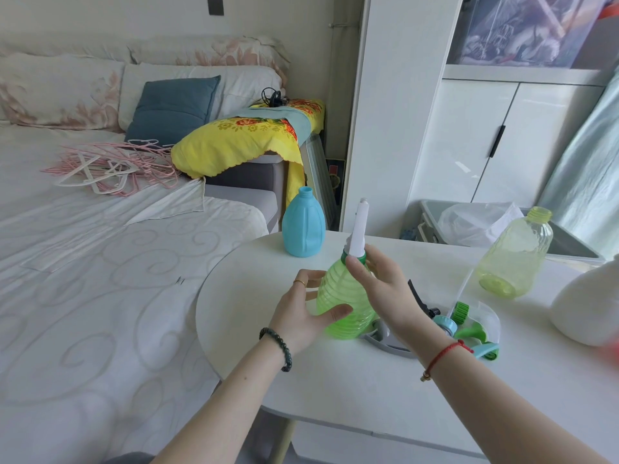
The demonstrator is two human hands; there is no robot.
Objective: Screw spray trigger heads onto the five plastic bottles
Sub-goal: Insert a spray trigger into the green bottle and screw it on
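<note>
While the left hand [303,313] cups the green bottle [345,299] and the right hand [385,283] pinches its collar [353,259], a tilted start might cross the threads

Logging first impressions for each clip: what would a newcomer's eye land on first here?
The bright green bottle at the table's centre, steadied by the left hand while the right hand grips its white spray head. Next, the uncapped blue bottle behind it and the yellow bottle to the right.

Bright, soft daylight; wide-angle edge bending; blurred lower-right corner.
</note>
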